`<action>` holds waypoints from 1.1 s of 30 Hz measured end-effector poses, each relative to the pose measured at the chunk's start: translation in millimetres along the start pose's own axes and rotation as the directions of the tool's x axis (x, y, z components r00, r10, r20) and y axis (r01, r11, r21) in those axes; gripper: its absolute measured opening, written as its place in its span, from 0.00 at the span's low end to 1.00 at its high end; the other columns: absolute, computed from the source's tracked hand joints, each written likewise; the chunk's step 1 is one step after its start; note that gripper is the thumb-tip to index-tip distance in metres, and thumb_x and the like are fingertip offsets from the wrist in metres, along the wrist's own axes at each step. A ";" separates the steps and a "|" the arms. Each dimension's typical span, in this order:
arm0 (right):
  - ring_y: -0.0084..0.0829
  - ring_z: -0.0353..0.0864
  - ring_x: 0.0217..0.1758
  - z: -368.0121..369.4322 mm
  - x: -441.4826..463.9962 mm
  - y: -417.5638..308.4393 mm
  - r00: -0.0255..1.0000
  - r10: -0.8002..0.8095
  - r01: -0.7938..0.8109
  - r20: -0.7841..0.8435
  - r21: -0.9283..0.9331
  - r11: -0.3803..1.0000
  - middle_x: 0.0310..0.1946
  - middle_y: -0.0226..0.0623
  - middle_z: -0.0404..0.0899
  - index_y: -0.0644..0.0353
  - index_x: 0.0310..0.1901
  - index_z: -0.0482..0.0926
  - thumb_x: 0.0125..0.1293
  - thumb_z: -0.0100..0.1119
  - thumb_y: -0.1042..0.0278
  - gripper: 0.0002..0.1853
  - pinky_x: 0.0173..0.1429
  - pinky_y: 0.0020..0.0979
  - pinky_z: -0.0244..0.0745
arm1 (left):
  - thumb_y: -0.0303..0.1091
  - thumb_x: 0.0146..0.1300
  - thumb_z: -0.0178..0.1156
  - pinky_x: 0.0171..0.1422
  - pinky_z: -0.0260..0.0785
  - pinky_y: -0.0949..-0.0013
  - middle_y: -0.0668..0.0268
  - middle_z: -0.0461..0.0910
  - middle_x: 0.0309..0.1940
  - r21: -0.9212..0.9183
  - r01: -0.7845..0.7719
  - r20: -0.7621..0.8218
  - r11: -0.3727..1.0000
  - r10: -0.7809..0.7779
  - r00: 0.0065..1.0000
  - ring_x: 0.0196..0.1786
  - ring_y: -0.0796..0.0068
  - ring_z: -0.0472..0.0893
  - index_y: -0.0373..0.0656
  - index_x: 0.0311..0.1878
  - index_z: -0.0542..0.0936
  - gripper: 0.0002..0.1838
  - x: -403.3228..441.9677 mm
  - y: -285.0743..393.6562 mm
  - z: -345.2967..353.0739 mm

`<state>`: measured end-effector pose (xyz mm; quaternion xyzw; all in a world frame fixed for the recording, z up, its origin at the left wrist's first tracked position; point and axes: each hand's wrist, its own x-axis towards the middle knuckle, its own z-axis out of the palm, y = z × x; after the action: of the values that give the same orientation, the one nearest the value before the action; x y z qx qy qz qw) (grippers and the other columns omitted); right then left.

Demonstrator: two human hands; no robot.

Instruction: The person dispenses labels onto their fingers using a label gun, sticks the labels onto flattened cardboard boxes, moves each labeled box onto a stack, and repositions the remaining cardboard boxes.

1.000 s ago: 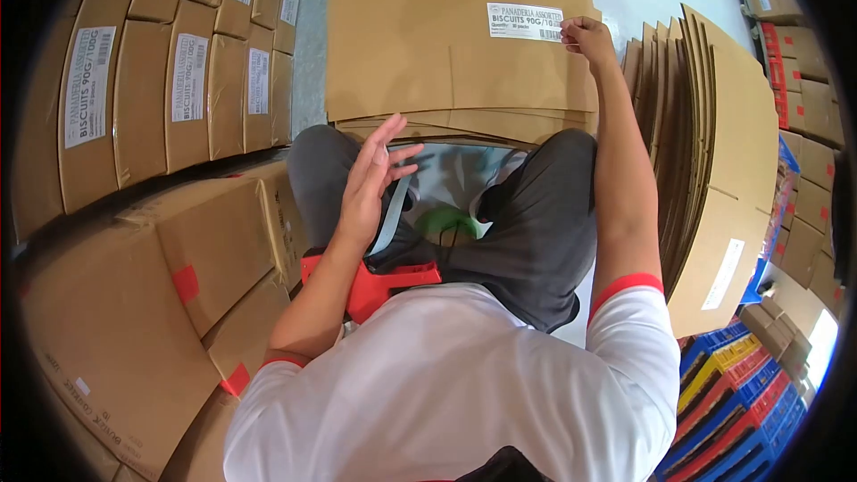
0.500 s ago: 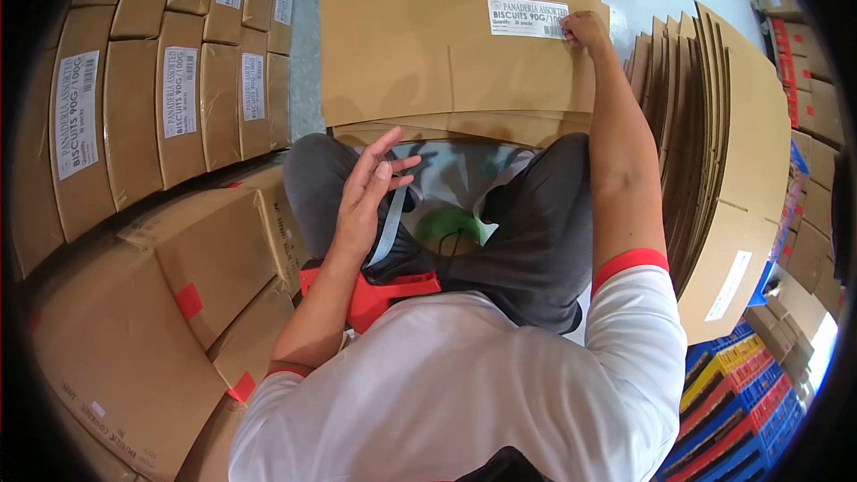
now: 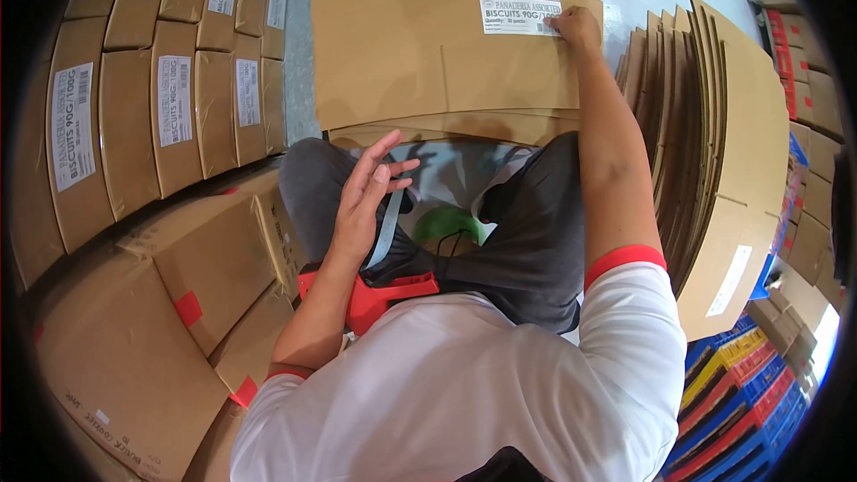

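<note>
On the top sheet of a stack of flat cardboard cartons [image 3: 375, 45] lies a white printed label [image 3: 511, 13] reading "Panaderia Assorted Biscuits 90g/100g". My right hand [image 3: 580, 29] is at the label's right end, fingers curled and closed, covering part of the print. Whether anything is pinched inside those fingers is hidden. Above my lap, my left hand [image 3: 364, 192] is raised with its fingers apart and nothing visibly held. A narrow pale blue strip [image 3: 386, 230] runs beside it down to my lap. Below my left forearm a red object [image 3: 384, 297] rests by my waist.
Taped cartons with similar labels [image 3: 174, 98] are piled at the left. Larger cartons [image 3: 125, 348] stand nearer on that side. Folded cardboard sheets [image 3: 732, 143] stand upright at the right, close to my right arm. Blue, red and yellow crates [image 3: 741, 393] are stacked at the lower right.
The view has shifted slightly. My right hand stays at the label's right end, with its fingers reaching a little further left over the print. My left hand holds nearly the same pose.
</note>
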<state>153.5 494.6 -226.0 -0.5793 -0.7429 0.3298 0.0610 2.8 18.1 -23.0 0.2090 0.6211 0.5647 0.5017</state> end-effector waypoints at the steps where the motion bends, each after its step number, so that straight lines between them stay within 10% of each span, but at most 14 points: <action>1: 0.32 0.84 0.30 -6.3 -1.1 -1.8 0.996 0.084 -0.084 -0.006 -0.079 0.993 0.29 0.37 0.87 0.63 0.36 0.85 0.51 0.86 0.50 0.25 0.41 0.37 0.80 | 0.48 0.85 0.46 0.71 0.71 0.59 0.52 0.66 0.79 -0.003 -0.001 0.003 1.000 0.001 1.000 0.70 0.58 0.79 0.39 0.81 0.65 0.31 0.3 -0.2 -0.4; 8: 0.47 0.86 0.62 -18.6 -7.2 60.6 0.933 0.259 -0.278 -0.251 -0.042 0.960 0.58 0.46 0.87 0.56 0.55 0.85 0.48 0.84 0.38 0.38 0.63 0.47 0.80 | 0.49 0.84 0.47 0.71 0.71 0.59 0.52 0.66 0.79 -0.027 -0.015 -0.009 1.000 0.015 1.000 0.70 0.59 0.79 0.38 0.80 0.65 0.32 -5.1 2.0 -5.5; 23: 0.43 0.88 0.59 -16.9 -17.5 70.2 0.946 0.325 -0.321 0.016 -0.125 0.939 0.54 0.42 0.89 0.63 0.52 0.87 0.51 0.86 0.48 0.32 0.58 0.44 0.82 | 0.52 0.85 0.47 0.70 0.72 0.61 0.56 0.66 0.79 -0.005 -0.059 0.009 0.998 0.059 0.998 0.70 0.61 0.79 0.41 0.80 0.66 0.31 -9.8 -2.2 -7.5; 28: 0.34 0.89 0.43 -45.8 -70.0 23.2 0.938 0.166 -0.296 0.303 0.459 0.838 0.43 0.44 0.89 0.66 0.50 0.86 0.68 0.72 0.65 0.15 0.45 0.38 0.83 | 0.51 0.85 0.47 0.70 0.72 0.61 0.56 0.67 0.79 -0.002 -0.076 0.027 0.997 0.076 0.997 0.69 0.62 0.80 0.41 0.80 0.67 0.30 -12.1 -2.1 -3.0; 33: 0.33 0.87 0.49 -47.6 -117.2 -23.1 0.985 -0.029 -0.122 0.171 0.803 0.584 0.50 0.43 0.87 0.70 0.60 0.80 0.73 0.64 0.68 0.18 0.49 0.36 0.82 | 0.51 0.86 0.46 0.70 0.72 0.62 0.56 0.69 0.78 0.036 -0.098 0.057 0.995 0.096 0.994 0.68 0.62 0.80 0.41 0.80 0.67 0.30 -19.8 2.1 2.8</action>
<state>194.7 406.4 -142.1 -0.4775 -0.4979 0.6804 0.2475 12.7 3.7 -13.0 0.2640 0.6070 0.5703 0.4864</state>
